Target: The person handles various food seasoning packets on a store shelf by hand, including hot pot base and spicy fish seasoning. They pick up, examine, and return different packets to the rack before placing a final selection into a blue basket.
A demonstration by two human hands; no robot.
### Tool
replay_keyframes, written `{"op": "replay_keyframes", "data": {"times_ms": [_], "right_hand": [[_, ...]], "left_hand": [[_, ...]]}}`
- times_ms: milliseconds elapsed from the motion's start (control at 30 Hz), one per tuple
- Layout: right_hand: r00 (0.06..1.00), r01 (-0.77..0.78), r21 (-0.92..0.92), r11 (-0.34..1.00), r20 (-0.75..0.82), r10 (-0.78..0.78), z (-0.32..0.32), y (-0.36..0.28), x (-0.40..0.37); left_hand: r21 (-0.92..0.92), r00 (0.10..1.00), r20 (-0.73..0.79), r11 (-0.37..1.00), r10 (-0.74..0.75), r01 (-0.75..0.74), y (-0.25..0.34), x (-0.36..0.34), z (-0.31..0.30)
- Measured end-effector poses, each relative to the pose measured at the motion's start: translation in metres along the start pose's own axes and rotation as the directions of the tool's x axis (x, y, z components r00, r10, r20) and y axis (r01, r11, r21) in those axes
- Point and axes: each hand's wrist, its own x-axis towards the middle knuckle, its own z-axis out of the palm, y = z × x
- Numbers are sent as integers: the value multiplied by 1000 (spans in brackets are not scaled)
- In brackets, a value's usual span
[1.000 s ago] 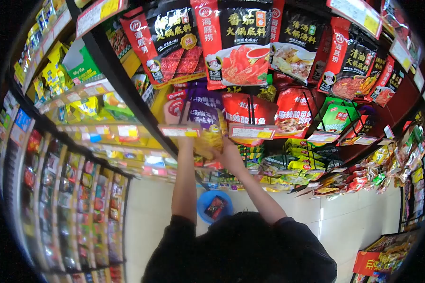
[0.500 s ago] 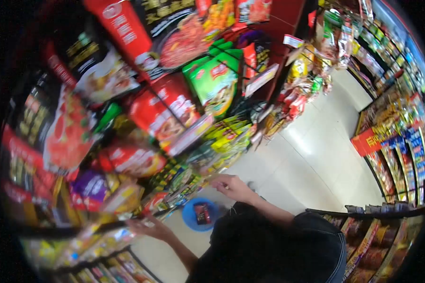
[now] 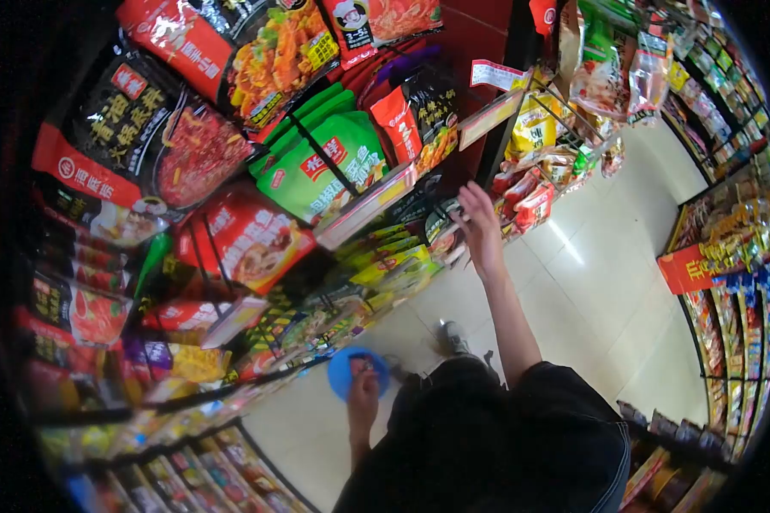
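Observation:
My right hand (image 3: pixel 481 224) reaches up beside the rack with its fingers extended and apart, holding nothing. Its fingertips are right at a dark packet (image 3: pixel 441 224) on the lower shelf. Just above it is a shelf price strip (image 3: pixel 490 118). Low down, my left hand (image 3: pixel 364 395) is over a round blue basin (image 3: pixel 340 376), its fingers curled in. A dark packet (image 3: pixel 361 361) in the basin shows partly behind the fingers; I cannot tell whether the hand grips it.
Green bags (image 3: pixel 351 167), red bags (image 3: pixel 239 244) and black food bags (image 3: pixel 158 128) fill the rack before me. Pale tiled floor (image 3: pixel 573 256) runs along the right. Farther shelves (image 3: pixel 736 325) and a red sign (image 3: pixel 686 270) stand beyond it.
My right hand has moved up and to the right along the rack. My left hand has come from the shelf edge on the left to the blue basin. The view has shifted.

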Motion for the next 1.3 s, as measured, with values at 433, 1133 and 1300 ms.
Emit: {"op": "replay_keyframes", "data": {"times_ms": [433, 1133, 1300], "right_hand": [[941, -334, 386, 860, 187, 281, 4, 24, 45], [896, -311, 219, 925, 393, 209, -127, -2, -41], [835, -295, -71, 953, 466, 293, -113, -40, -95]], "left_hand": [[-226, 936, 22, 910, -351, 347, 65, -57, 57], [-33, 987, 2, 986, 161, -161, 147, 32, -2], [-59, 903, -144, 907, 405, -416, 219, 24, -75]]}}
